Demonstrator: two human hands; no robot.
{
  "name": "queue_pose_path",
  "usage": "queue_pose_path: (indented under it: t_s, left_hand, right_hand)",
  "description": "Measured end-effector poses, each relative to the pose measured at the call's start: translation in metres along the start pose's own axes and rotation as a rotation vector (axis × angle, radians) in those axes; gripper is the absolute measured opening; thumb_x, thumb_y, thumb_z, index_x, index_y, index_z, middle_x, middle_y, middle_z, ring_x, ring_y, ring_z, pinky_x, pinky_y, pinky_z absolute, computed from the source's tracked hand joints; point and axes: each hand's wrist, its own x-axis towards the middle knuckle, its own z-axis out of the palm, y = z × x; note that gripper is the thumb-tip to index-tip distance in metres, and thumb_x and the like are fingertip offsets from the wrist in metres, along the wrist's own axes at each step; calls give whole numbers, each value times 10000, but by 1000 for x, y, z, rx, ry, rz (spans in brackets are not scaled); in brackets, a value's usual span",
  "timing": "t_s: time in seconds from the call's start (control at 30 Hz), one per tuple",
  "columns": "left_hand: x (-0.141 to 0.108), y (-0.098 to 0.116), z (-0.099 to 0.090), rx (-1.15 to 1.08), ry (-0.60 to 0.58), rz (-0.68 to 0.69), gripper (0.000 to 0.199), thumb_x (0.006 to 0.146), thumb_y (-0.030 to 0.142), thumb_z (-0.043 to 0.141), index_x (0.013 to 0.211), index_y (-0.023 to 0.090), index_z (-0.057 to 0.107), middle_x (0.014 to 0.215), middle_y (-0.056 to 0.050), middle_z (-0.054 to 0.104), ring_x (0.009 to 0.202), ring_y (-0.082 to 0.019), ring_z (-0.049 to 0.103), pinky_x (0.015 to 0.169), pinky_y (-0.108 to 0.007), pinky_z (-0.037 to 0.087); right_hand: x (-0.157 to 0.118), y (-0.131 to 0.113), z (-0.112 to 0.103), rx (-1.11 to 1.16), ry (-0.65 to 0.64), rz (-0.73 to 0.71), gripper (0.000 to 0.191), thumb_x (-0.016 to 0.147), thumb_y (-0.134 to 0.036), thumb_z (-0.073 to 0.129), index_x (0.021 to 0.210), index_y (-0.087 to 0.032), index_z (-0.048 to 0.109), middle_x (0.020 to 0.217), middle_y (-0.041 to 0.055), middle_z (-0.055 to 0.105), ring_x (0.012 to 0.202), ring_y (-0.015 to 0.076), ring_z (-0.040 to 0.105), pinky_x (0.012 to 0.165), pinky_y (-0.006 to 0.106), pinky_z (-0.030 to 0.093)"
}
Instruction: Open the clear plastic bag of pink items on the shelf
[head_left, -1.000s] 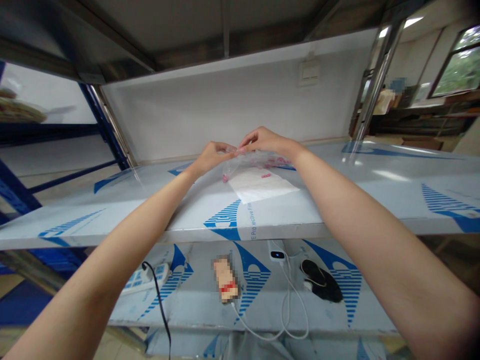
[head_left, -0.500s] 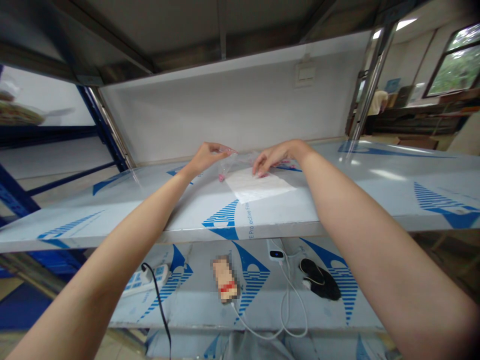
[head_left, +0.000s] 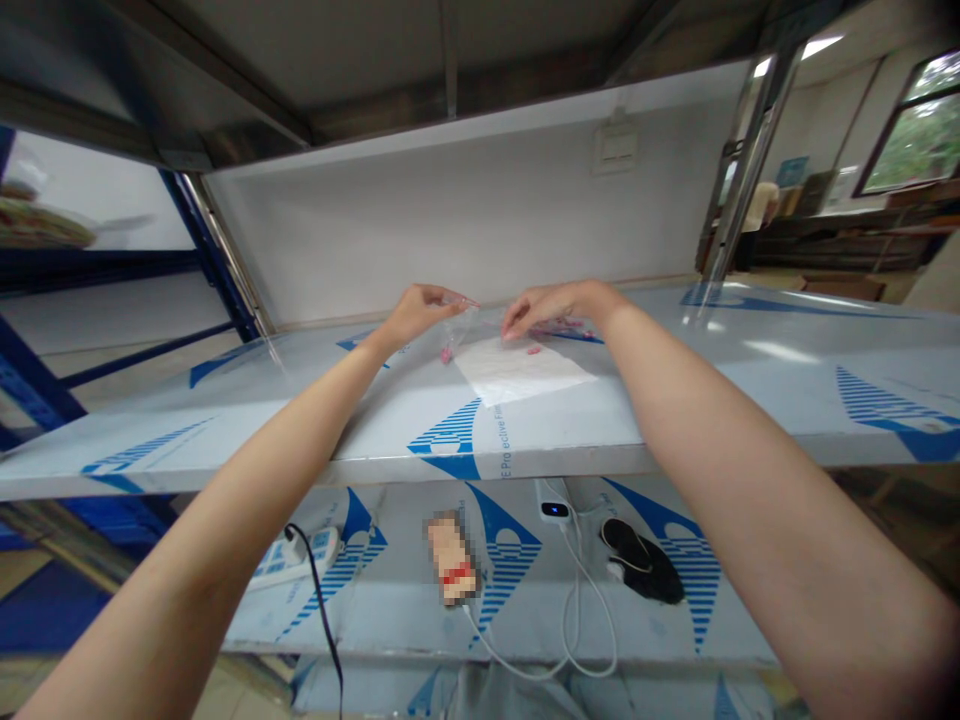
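Observation:
My left hand [head_left: 418, 312] pinches the top edge of a small clear plastic bag [head_left: 460, 328]. A pink piece [head_left: 446, 355] shows at the bag's lower left corner. My right hand [head_left: 538, 308] is closed beside the bag, its fingertips together over the far part of a white sheet [head_left: 517, 375]; what they hold, if anything, is hidden. On the sheet, just below those fingertips, lies a small pink-red piece [head_left: 533, 351]. Several more pink pieces [head_left: 566, 326] lie behind and under my right hand, partly covered by it.
Both hands work over a film-covered metal shelf [head_left: 360, 425]. On the lower shelf are a power strip [head_left: 324, 550], a blurred-out phone [head_left: 451, 560] on a white cable, a white charger [head_left: 553, 510] and a black object [head_left: 645, 565]. A person [head_left: 761, 210] stands far right.
My right hand has lifted slightly from the sheet and moved a little left toward the bag. The pink piece that was under its fingers is now uncovered. My left hand keeps its pinch.

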Motion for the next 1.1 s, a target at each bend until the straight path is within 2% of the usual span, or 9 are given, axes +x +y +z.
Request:
queue_pose_path:
  t_s: [0.1, 0.2, 0.53, 0.8, 0.97, 1.1]
  left_hand:
    - [1, 1, 3, 14, 10, 9, 401, 785, 482, 712, 996, 144, 761, 1050, -115, 735, 967, -222, 651, 905, -323, 467]
    - [1, 4, 6, 15, 4, 34, 386, 780, 477, 712, 973, 146, 762, 1027, -109, 739, 963, -218, 648, 905, -325, 466]
    - [0, 6, 7, 7, -7, 21, 430, 775, 514, 714, 978, 136, 751, 1027, -108, 735, 965, -221, 640, 903, -326, 461]
    - [1, 4, 8, -14, -23, 20, 495, 753, 578, 726, 963, 131, 757, 995, -113, 738, 908, -199, 648, 852, -302, 462]
    - [-1, 6, 7, -29, -15, 14, 447, 768, 531, 731, 978, 138, 757, 1016, -111, 738, 928, -205, 649, 863, -308, 466]
    - [0, 4, 5, -30, -13, 8, 417, 778, 495, 722, 997, 142, 756, 1061, -119, 732, 967, -213, 650, 898, -314, 467]
  right_hand:
    - [-5, -18, 3, 72, 255, -152, 438, 694, -509, 783, 991, -188, 753, 973, 76, 695, 878, 206, 569, 739, 304, 417]
    - [-5, -29, 6, 71, 373, -226, 412, 734, -512, 751, 1009, -205, 750, 949, 67, 694, 869, 205, 571, 709, 303, 411]
    - [1, -34, 10, 15, 454, -186, 403, 675, -515, 782, 917, -193, 771, 863, 84, 708, 889, 258, 576, 735, 339, 437]
    - [1, -37, 15, -64, 481, -183, 343, 708, -488, 744, 816, -163, 730, 805, 89, 658, 827, 239, 557, 725, 334, 409]
    - [0, -40, 15, -61, 506, -166, 364, 727, -518, 732, 806, -164, 706, 776, 83, 627, 781, 217, 533, 699, 328, 388]
    - [3, -30, 8, -33, 592, -122, 362, 755, -518, 716, 819, -162, 700, 802, 83, 634, 757, 200, 536, 676, 317, 385]
